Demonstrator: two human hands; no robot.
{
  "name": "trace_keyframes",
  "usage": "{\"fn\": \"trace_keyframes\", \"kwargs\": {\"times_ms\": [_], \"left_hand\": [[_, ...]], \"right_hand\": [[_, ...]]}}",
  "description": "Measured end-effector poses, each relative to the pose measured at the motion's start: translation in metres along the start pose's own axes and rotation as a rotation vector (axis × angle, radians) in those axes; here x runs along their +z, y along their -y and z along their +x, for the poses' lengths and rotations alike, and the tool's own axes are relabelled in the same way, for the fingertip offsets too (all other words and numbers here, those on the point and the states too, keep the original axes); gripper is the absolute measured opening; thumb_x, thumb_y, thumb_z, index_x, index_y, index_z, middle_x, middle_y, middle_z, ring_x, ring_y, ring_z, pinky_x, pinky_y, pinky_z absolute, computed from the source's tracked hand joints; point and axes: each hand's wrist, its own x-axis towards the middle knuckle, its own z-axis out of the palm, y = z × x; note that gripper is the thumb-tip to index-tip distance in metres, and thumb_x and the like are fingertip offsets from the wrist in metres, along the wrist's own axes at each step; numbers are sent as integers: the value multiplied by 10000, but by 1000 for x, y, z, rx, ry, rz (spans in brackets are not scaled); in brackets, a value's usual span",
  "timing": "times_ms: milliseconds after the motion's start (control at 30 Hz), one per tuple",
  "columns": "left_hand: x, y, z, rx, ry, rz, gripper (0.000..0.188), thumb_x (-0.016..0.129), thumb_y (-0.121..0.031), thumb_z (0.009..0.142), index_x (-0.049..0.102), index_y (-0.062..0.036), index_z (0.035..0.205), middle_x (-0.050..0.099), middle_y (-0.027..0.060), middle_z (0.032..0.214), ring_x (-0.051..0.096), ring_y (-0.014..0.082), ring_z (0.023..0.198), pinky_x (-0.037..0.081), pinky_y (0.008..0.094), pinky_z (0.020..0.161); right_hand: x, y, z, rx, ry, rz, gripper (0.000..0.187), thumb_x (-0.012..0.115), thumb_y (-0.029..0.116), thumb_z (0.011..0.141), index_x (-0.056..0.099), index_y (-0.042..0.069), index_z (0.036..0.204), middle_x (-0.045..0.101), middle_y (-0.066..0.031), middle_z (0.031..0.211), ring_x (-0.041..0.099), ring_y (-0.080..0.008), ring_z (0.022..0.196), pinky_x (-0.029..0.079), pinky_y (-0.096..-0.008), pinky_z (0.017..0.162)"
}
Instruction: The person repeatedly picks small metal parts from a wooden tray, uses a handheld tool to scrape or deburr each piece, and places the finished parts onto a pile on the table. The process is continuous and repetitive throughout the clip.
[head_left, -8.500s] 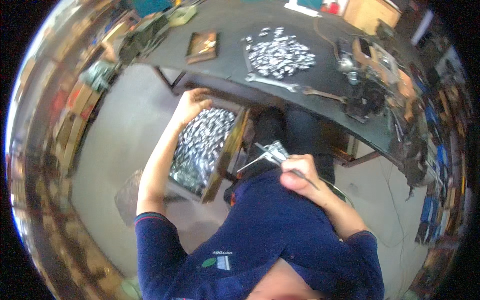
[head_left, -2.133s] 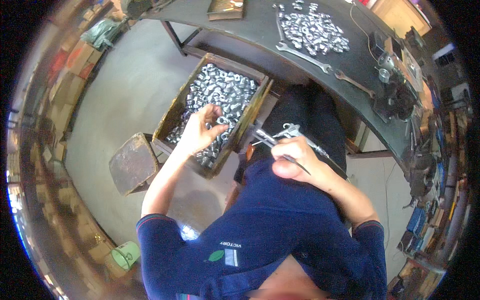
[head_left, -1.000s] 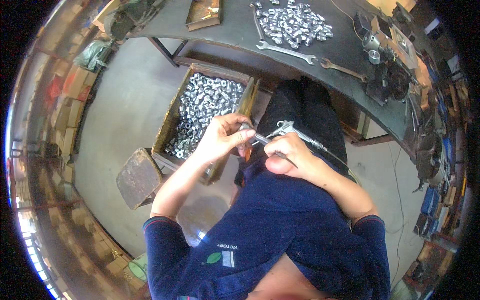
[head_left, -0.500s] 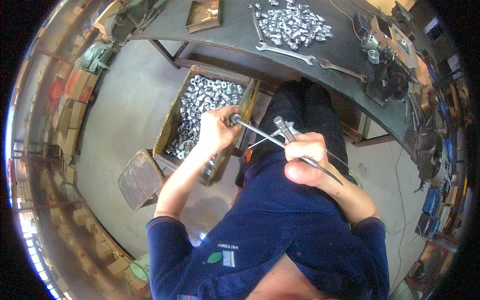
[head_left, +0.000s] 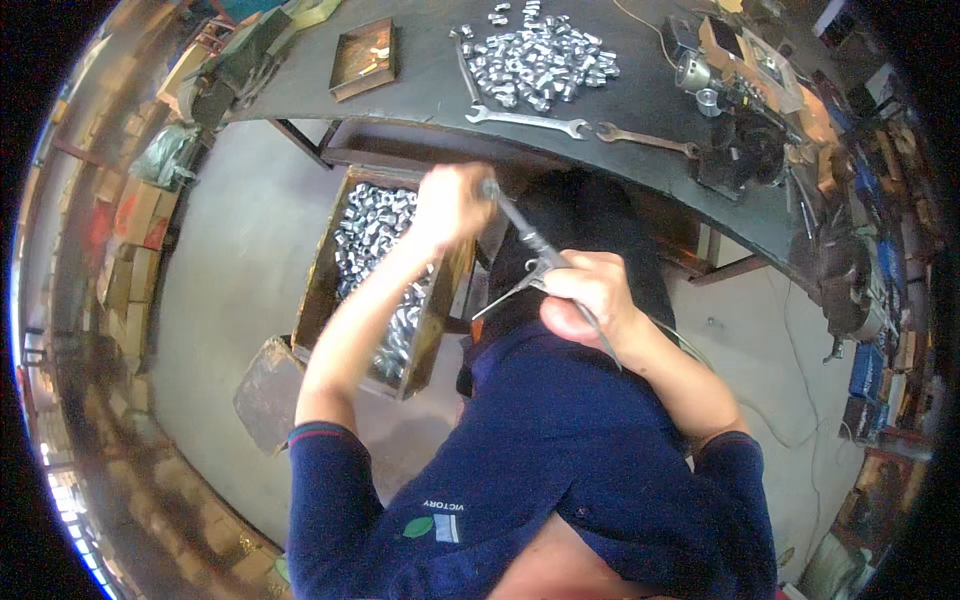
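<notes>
Relation of the rod (head_left: pixel 523 222) and the small nut (head_left: pixel 487 188) to the two grips

The surface (head_left: pixel 425 75), broad and black, spans the upper part of the view. It carries a heap of metal nuts (head_left: pixel 535 65), a pale wrench (head_left: pixel 525 120) and a shallow tray (head_left: pixel 365 84). On the near side of the surface, left of the legs, is a wooden box (head_left: pixel 437 320) holding loose nuts (head_left: pixel 378 220).

The right grip (head_left: pixel 590 290) is over the lap, lower than the left grip (head_left: pixel 452 205) and to its right. Its fingers are closed around the rod with no visible gap. An air gun (head_left: pixel 533 275) shows beside the rod; whether the right grip also holds it cannot be told. The left grip is above the upper right part of the box, fingers curled in, with the small nut at the fingertips; motion blur hides the exact hold.

Governing relation: the long axis of the rod slants from upper left to lower right. The upper end points to the left grip; the thin tail emerges below the right grip. The small nut lies at the upper end, up and left of the right grip, so the left grip is nearer.

The rod is grey, with a thicker upper section. The small nut is dull grey and blurred; whether the rod enters it or only meets it cannot be told.
</notes>
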Motion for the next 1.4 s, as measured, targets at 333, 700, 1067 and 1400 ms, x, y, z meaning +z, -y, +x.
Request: {"fn": "trace_keyframes", "kwargs": {"times_ms": [333, 700, 1067, 1400], "left_hand": [[-29, 8, 144, -17, -264, -1280, 657, 672, -56, 764, 326, 126, 1293, 633, 208, 1011, 651, 238, 875, 527, 316, 777], [-63, 109, -81, -438, -28, -577, 420, 602, -5, 738, 555, 50, 1152, 669, 93, 762, 621, 114, 719, 488, 247, 657], [-9, 146, -198, -416, 237, 274, 315, 669, -225, 701, 648, -38, 954, 630, 208, 900, 615, 359, 859, 492, 417, 766], [13, 145, -185, -631, 220, 381, 237, 691, -276, 698, 652, -47, 750, 626, 150, 869, 631, 314, 814, 508, 407, 707]], "right_hand": [[-8, -12, -28, 282, -81, 158, 95, 615, 11, 614, 545, 66, 647, 505, -99, 593, 512, -233, 489, 379, -304, 444], [8, -1, -20, 277, 40, 198, 211, 621, 161, 616, 447, 59, 554, 404, -93, 527, 417, -239, 457, 313, -331, 434], [25, 4, -19, 291, 165, 181, 156, 577, 65, 547, 425, 35, 552, 404, -82, 526, 395, -199, 442, 279, -320, 431], [33, 4, -21, 326, 217, 242, 225, 629, 177, 619, 462, 34, 572, 428, -98, 528, 434, -238, 468, 311, -344, 449]]}}
